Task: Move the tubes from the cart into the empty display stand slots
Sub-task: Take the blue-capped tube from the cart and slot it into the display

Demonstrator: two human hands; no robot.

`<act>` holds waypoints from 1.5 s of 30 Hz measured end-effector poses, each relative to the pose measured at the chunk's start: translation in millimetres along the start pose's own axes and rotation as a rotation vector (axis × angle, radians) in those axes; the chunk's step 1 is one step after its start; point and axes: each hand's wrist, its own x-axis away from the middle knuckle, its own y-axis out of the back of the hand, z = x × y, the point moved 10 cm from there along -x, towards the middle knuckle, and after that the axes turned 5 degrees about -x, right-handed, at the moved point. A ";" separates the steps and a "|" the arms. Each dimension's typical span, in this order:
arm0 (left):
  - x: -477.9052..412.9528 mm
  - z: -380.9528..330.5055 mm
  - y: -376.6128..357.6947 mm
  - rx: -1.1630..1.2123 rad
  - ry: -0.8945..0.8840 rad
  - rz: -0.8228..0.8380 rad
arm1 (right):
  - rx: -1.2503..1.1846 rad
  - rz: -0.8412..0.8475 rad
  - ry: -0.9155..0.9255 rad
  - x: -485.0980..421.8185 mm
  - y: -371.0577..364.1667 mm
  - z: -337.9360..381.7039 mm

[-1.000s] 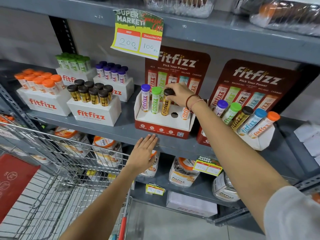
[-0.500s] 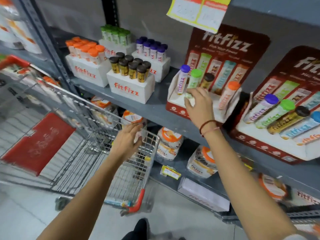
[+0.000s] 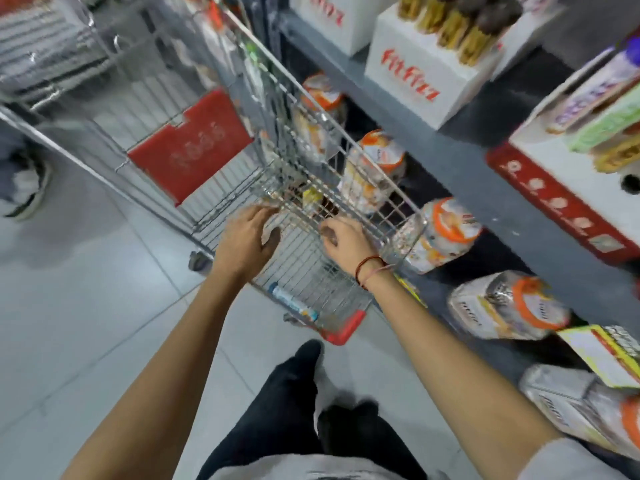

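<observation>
One blue-and-white tube (image 3: 293,302) is seen lying at the near edge of the wire shopping cart (image 3: 311,188), near its red corner bumper. Both hands are held over the cart: the left hand (image 3: 246,240) loosely spread and empty, the right hand (image 3: 343,238) curled, its contents undeterminable. One dark empty slot (image 3: 631,183) is left in the red-and-white cardboard display stand (image 3: 554,199) on the grey shelf edge; three tubes (image 3: 602,123) are already seated.

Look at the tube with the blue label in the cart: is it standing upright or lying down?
Lying down. The tube rests lengthwise on the cart floor near the red corner.
</observation>
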 end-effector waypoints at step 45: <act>6.3 52.8 -34.2 -0.210 0.192 -0.036 | 0.108 0.391 -0.194 -17.1 -149.4 -73.6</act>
